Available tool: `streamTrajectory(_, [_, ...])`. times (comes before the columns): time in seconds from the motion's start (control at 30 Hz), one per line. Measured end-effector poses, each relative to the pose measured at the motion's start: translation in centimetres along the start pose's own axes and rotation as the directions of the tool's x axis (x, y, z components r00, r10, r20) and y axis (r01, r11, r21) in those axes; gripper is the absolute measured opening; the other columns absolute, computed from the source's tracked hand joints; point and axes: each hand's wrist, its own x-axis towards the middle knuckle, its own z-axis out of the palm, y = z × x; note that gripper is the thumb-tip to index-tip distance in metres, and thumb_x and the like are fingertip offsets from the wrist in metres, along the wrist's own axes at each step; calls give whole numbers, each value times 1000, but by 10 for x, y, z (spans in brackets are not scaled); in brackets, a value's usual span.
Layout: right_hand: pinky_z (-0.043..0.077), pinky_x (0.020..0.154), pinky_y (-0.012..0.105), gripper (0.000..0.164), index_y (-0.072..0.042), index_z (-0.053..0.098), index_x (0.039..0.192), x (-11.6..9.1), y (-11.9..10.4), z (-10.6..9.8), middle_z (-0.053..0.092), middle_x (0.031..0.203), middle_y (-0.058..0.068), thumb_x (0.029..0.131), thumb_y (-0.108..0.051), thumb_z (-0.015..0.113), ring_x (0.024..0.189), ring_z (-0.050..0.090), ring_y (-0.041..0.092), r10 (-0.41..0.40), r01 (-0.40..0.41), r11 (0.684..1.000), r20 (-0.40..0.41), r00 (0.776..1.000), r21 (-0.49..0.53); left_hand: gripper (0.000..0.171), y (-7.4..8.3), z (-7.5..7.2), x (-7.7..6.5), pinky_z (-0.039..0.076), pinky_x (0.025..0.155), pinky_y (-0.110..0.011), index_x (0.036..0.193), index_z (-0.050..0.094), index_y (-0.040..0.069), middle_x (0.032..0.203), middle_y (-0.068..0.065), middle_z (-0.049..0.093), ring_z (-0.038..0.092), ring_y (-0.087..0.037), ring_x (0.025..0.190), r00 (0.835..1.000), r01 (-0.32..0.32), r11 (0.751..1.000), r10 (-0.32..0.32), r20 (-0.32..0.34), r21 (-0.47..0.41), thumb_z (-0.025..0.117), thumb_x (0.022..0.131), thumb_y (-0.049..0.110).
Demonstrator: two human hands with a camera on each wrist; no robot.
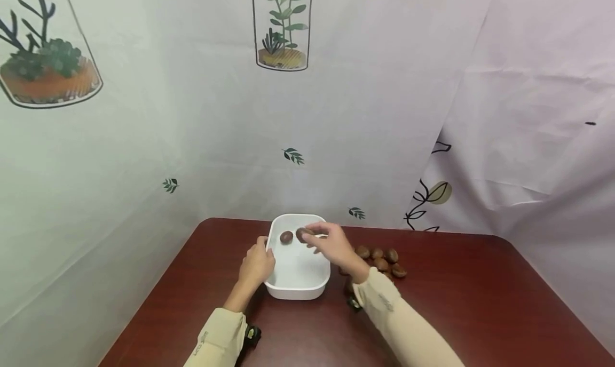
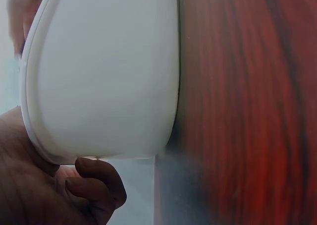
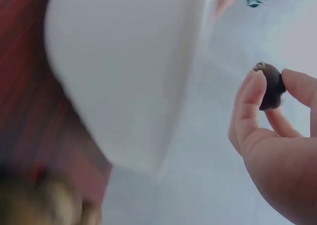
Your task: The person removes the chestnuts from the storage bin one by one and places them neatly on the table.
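Note:
A white rectangular container (image 1: pixel 295 271) stands on the table, and one chestnut (image 1: pixel 286 237) lies inside it. My left hand (image 1: pixel 257 262) grips the container's left side; in the left wrist view its fingers (image 2: pixel 101 183) curl against the outer wall below the rim. Over the container's far right part, my right hand (image 1: pixel 331 244) pinches a second chestnut (image 3: pixel 272 86) between thumb and fingertips. The right wrist view shows that nut held above the rim. Several more chestnuts (image 1: pixel 380 264) lie in a group right of the container, partly hidden by the right wrist.
The dark red wooden table (image 1: pixel 456 292) extends to both sides of the container. A pale curtain (image 1: pixel 216 116) printed with plants hangs behind the table and along its sides. Cameras (image 1: pixel 252 335) are strapped at both wrists.

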Motion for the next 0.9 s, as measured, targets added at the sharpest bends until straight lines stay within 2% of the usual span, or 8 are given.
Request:
streamTrajectory(0.13, [58,63,43,30,11,65,116,-33,-5,-37,71,100,26,93,-7,68,73,72,28,52,-52,999,28,998,-1,40,0,1,0,50,78,-58,136,48,-1,114,-27,64,64,-47,97,1000,-2,1000,2,5,-12,50,99,14])
streamTrajectory(0.2, [58,61,38,30,10,65,116,-47,7,-56,71,100,25,93,-9,68,71,70,25,84,-84,996,26,996,-13,40,-2,1,1,51,78,-58,136,48,-1,114,-27,64,65,-46,97,1000,5,1000,-4,10,-16,50,99,14])
streamTrajectory(0.33, [57,61,36,29,13,62,117,-78,16,-93,70,101,26,94,-5,66,72,70,29,143,-142,986,6,990,-89,41,-4,-1,2,51,77,-57,137,47,-2,113,-26,64,65,-45,95,1000,12,1000,-11,25,-14,50,99,13])
streamTrajectory(0.47, [57,61,34,31,14,60,117,-104,23,-120,70,100,21,94,-7,65,79,70,35,238,-241,955,-37,970,-172,42,-4,-4,5,51,75,-56,137,47,-2,112,-26,64,65,-45,94,1000,-3,1000,3,19,-10,49,99,13])
streamTrajectory(0.67, [54,58,35,29,14,61,111,-131,31,-144,68,86,11,94,-8,65,72,68,26,382,-380,897,-35,923,-225,41,-5,-5,3,52,75,-56,136,48,-1,112,-25,64,65,-45,94,1000,-5,1000,5,16,-23,50,98,13])
streamTrajectory(0.8, [53,58,34,24,14,61,108,-141,37,-150,66,84,9,94,-6,64,69,64,20,455,-449,867,-24,890,-215,40,-7,-4,0,52,76,-56,136,48,-1,111,-25,64,65,-45,94,1000,-3,1000,3,15,-18,50,98,13])
streamTrajectory(0.9, [54,59,35,22,14,61,106,-145,42,-151,65,83,8,94,-4,63,68,65,19,476,-473,855,-39,879,-212,40,-7,-1,-1,51,75,-56,135,48,-1,110,-24,64,65,-45,94,1000,-3,1000,3,9,-19,50,98,13])
